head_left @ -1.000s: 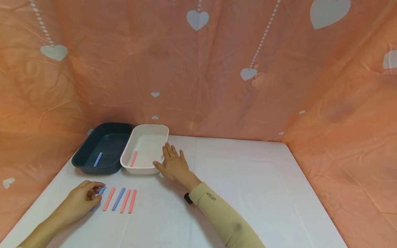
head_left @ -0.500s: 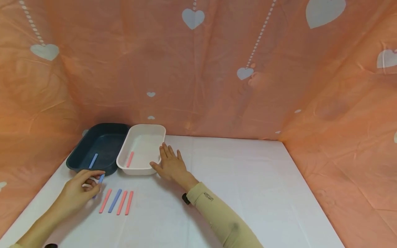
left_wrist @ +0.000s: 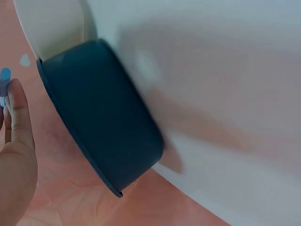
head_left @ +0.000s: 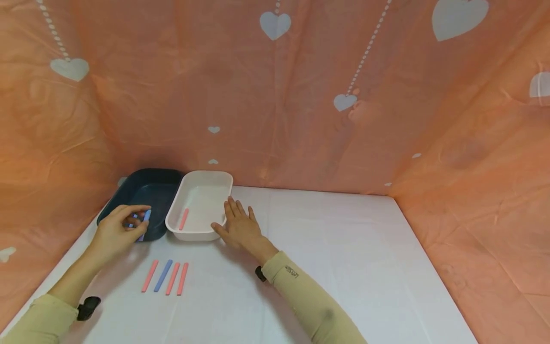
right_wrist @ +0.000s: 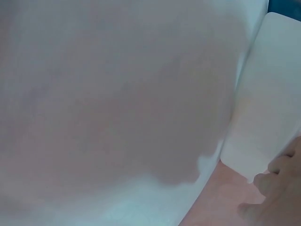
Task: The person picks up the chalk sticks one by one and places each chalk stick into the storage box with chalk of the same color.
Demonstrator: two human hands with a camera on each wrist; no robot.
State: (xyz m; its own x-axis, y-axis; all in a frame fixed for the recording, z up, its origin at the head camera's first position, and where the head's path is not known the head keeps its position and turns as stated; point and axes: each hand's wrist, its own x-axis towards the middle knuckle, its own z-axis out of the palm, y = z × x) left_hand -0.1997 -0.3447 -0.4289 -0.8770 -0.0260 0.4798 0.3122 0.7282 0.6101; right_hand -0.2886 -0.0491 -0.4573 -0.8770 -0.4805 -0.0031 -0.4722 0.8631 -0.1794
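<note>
Between thumb and fingers my left hand (head_left: 115, 230) pinches a blue chalk stick (head_left: 147, 216) over the near part of the dark tray (head_left: 161, 193). The end of that held blue chalk stick (left_wrist: 5, 75) also shows at the left edge of the left wrist view. Another blue piece in the dark tray is mostly hidden behind my fingers. One pink chalk stick (head_left: 184, 219) lies in the white tray (head_left: 210, 191). My right hand (head_left: 242, 229) rests against that tray's right side with fingers extended.
In front of the trays, a row on the white table (head_left: 326, 267) holds three pink chalk sticks (head_left: 173, 279) and one blue chalk stick (head_left: 163, 276). The trays stand side by side. An orange curtain (head_left: 301, 143) encloses the back and sides.
My left hand has lifted the leftmost blue chalk stick from the row and carried it forward over the dark tray. The right hand has stayed at the white tray.
</note>
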